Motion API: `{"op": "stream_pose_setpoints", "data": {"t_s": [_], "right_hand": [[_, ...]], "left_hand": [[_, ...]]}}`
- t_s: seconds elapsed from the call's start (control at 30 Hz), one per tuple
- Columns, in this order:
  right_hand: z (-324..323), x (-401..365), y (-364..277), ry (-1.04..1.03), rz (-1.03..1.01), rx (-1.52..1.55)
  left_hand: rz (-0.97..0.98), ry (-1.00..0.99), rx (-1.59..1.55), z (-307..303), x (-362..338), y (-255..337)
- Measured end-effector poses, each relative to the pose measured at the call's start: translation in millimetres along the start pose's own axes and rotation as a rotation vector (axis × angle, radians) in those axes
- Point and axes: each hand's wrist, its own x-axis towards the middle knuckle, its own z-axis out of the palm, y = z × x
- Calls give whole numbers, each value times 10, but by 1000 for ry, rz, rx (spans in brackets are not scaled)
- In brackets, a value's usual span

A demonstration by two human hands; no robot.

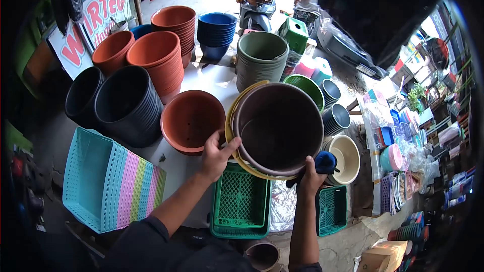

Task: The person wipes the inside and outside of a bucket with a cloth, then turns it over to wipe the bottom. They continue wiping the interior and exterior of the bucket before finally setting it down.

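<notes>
Head view: we hold a pot [277,131] lifted mid-frame, not set down; fingers of left hand [216,160] and right hand [308,180] grip its rim.

1. The left grip [217,157] is held out in front of the body. Its thumb [230,145] stretches to the right and its fingers are curled closed.
2. The left forearm [176,204] is bare and slants up from the lower left. A dark sleeve [143,239] covers the upper arm.
3. The right grip [309,179] is clenched, with its back toward the camera.
4. The right forearm [302,231] is bare and rises almost straight from the bottom edge.
5. The two grips are apart, the left slightly higher.
</notes>
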Motion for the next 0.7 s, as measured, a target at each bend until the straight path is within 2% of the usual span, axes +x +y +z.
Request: {"op": "stream_pose_setpoints", "data": {"t_s": [0.13,0.2,0.27,0.3,0.37,0.5,0.7], "right_hand": [[169,360,564,-73,10,-51],[415,340,570,-19,8,-75],[462,390,777,-31,59,-87],[458,423,929,-33,57,-91],[445,477,1210,-17,117,-128],[476,457,1525,49,118,-265],[316,448,2068,43,106,-412]], "left_hand": [[-4,51,-26,-114,523,-38],[10,49,-37,-222,755,-172],[-115,11,-19,-366,941,-314],[-113,30,17,-428,1018,-422],[-129,55,75,-513,1106,-580],[-170,95,209,-695,1262,-928],[-199,106,405,-908,1360,-1315]]}}
